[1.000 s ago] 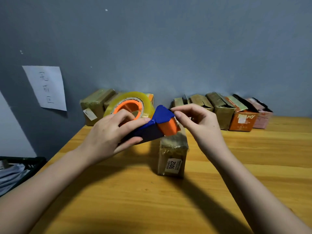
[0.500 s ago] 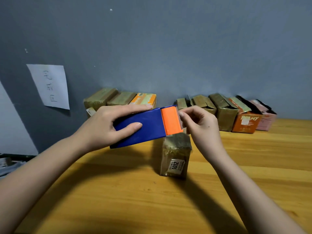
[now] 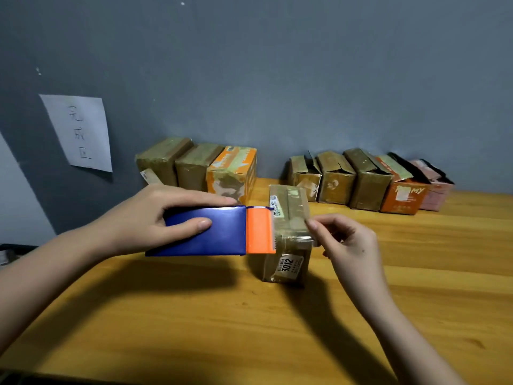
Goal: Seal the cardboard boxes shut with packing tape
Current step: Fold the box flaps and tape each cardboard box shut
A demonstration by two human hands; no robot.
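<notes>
Wooden table (image 3: 416, 273): centre box (image 3: 288, 245); boxes (image 3: 361, 182) along wall.

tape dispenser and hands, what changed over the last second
The left hand turned the tape dispenser from tilted, roll showing, to flat with its blue side up, orange blade end beside the box. The right hand pulled its pinched tape end away from the blade, rightward across the box top. The left hand's grip, the box's place on the table and both box rows by the wall stayed as they were.

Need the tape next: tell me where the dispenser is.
The dispenser is mid-frame in the left hand, its orange end against the box.
</notes>
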